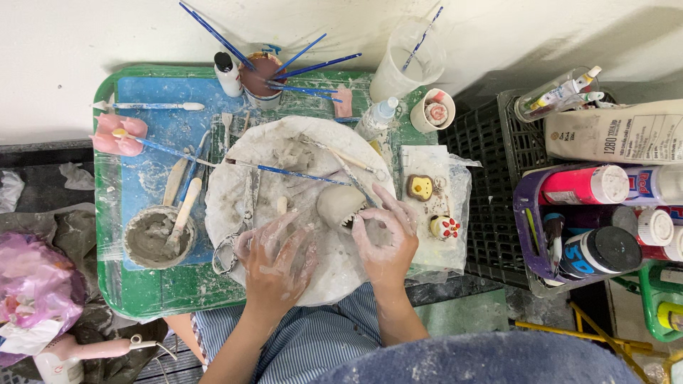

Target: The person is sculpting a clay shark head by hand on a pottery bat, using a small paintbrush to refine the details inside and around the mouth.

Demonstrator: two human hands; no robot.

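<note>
My left hand, smeared with wet grey clay, rests palm down on the round clay-covered board, fingers spread. My right hand, also clay-coated, curls its fingers beside a rounded grey clay lump on the same board and touches its right side. Thin blue-handled brushes and a wooden tool lie across the board above my hands.
A green tray carries a bowl of grey slip with a wooden stick, a pink clay piece, a cup of brushes, small painted figures. A clear pitcher stands behind. Paint bottles fill crates right.
</note>
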